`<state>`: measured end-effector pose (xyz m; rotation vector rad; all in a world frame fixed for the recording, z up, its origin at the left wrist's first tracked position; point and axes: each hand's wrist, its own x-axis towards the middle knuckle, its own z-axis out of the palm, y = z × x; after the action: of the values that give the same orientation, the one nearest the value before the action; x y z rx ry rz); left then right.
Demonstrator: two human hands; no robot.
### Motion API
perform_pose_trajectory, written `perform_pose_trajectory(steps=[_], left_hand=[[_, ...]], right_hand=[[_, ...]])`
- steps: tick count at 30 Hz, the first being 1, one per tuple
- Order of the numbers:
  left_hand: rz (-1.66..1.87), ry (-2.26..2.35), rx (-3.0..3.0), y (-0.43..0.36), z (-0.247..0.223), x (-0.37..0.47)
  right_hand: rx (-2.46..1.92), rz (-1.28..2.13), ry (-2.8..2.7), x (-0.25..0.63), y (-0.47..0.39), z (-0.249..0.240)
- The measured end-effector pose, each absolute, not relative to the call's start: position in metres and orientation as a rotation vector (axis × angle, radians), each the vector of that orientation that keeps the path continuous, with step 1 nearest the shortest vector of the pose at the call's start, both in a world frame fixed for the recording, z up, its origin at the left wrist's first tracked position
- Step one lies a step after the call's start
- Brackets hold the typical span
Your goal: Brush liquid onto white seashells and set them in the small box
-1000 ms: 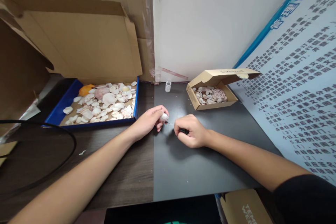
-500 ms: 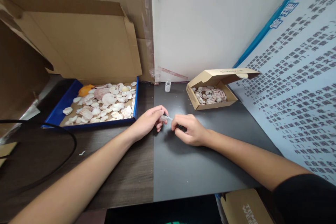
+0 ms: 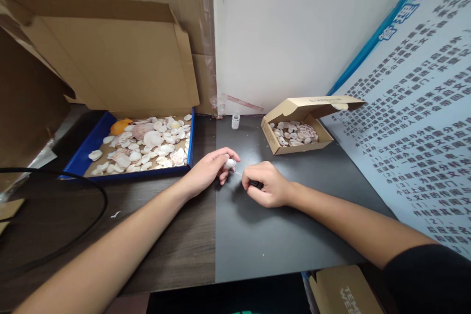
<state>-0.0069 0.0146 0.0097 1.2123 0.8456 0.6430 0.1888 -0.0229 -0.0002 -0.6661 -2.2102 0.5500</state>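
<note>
My left hand point(image 3: 213, 169) pinches a small white shell point(image 3: 230, 164) between thumb and fingers. Across from it, my right hand point(image 3: 267, 184) is closed around a slim tool with a black handle point(image 3: 256, 184). The tool's thin pale tip points left, close below the shell; whether they touch I cannot make out. Behind the hands a small clear glass vial point(image 3: 235, 120) with a label stands upright.
At left, an open blue box point(image 3: 84, 149) contains several shells, one orange. A small open cardboard box point(image 3: 273, 143) of shells stands at the back right. A black cable point(image 3: 105, 201) curves over the left side. A printed poster point(image 3: 423, 108) covers the right wall.
The shell has turned in my left fingers and shows more of its white surface. My right hand has shifted slightly right and down, drawing the tool's tip back from the shell.
</note>
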Motion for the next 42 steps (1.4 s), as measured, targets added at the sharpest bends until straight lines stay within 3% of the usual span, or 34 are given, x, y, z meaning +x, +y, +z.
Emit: perform_pose_trajectory(steps=[42], left_hand=[[0.647, 0.849, 1.208, 0.0138, 0.0122, -0.0062]], right_hand=[[-0.655, 0.515, -2.167, 0.1898, -0.0235, 0.0044]])
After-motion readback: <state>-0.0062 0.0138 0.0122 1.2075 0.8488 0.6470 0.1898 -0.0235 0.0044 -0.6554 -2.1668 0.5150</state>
